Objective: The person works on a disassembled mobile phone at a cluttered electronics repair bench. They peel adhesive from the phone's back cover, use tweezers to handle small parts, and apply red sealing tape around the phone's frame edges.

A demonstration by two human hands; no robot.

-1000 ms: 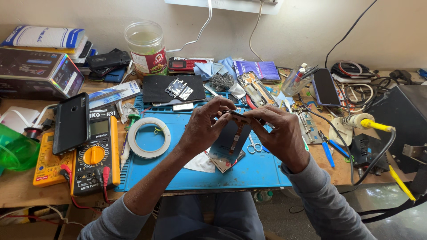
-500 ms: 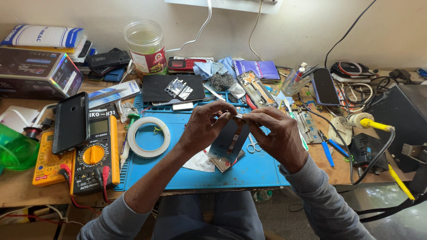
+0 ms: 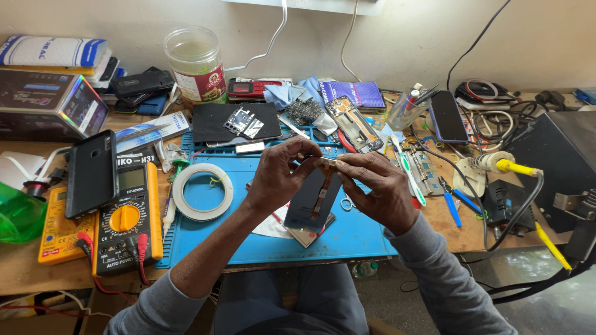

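Even, bright, diffuse light; soft shadows fall under the hands onto the blue mat. Mild glare on the glass jar. Focus sharp centrally; wide-angle lens bends the counter edges at the margins.

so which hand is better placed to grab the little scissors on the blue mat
Right, probably. The small scissors lie on the blue mat directly beneath the right hand; the left hand sits farther off, across the dark phone part both hands pinch.
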